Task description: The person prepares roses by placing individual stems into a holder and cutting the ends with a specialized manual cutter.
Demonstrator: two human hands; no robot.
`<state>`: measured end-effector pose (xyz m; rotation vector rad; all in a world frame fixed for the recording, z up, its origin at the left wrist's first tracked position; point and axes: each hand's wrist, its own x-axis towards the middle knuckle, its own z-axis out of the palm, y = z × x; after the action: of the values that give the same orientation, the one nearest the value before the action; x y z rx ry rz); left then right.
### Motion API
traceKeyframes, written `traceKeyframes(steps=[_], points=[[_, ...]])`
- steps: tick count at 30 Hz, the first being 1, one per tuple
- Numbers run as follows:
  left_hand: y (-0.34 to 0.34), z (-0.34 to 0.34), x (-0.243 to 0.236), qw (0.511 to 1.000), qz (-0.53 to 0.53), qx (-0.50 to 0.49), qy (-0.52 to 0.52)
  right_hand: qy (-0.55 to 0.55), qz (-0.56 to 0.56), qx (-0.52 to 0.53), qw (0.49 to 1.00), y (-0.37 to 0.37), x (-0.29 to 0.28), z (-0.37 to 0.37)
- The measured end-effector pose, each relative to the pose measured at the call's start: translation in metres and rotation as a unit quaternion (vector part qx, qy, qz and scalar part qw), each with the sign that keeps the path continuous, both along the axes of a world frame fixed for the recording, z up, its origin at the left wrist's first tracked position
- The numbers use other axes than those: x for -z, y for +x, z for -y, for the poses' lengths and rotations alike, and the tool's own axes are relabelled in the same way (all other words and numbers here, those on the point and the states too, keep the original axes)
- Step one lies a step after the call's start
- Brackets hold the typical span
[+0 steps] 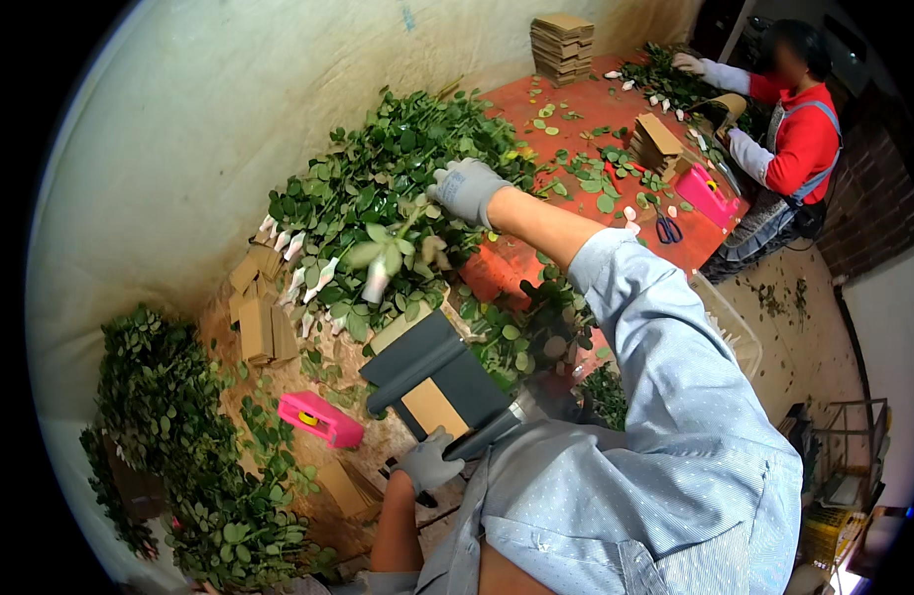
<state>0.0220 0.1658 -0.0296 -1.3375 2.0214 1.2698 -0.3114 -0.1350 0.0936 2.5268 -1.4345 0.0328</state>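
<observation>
The right hand [467, 188], in a grey glove, reaches out over the bench [516, 258] into a heap of leafy stems [378, 198]. Its fingers [447, 203] curl down among the leaves, but whether they grip a stem cannot be told. Just below the hand, a stem with a white-wrapped bud [376, 283] lies on the heap, close to the fingers yet apart from them. More wrapped buds [313, 283] poke out at the heap's left edge.

The left hand [429, 461] (also gloved) is clenched on the lower edge of a dark folder [437, 382], which carries a tan card [435, 405]. A pink tool [320, 418] lies on the bench left of the folder, well clear of both hands. Cardboard pieces [259, 317] sit beside the heap.

At the far end, 1 person in red [799, 129] works among more leaves, with scissors [667, 230] nearby.
</observation>
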Motion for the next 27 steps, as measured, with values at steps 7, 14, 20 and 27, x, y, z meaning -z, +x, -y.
traceKeyframes(steps=[7, 14, 20, 27], points=[[-0.003, 0.002, -0.002, 1.0, -0.009, -0.002, -0.018, 0.083, -0.122, 0.061, 0.987, -0.016, -0.007, -0.005], [-0.004, 0.002, -0.014, 1.0, -0.008, -0.026, 0.006, 0.047, -0.079, -0.081, 0.992, 0.049, -0.023, -0.154], [0.0, -0.002, 0.001, 1.0, 0.003, -0.02, -0.011, 0.272, -0.153, -0.107, 0.944, 0.071, 0.075, -0.224], [-0.003, 0.0, -0.002, 1.0, 0.004, -0.018, 0.0, 0.325, -0.247, -0.106, 0.907, 0.081, 0.119, -0.227]])
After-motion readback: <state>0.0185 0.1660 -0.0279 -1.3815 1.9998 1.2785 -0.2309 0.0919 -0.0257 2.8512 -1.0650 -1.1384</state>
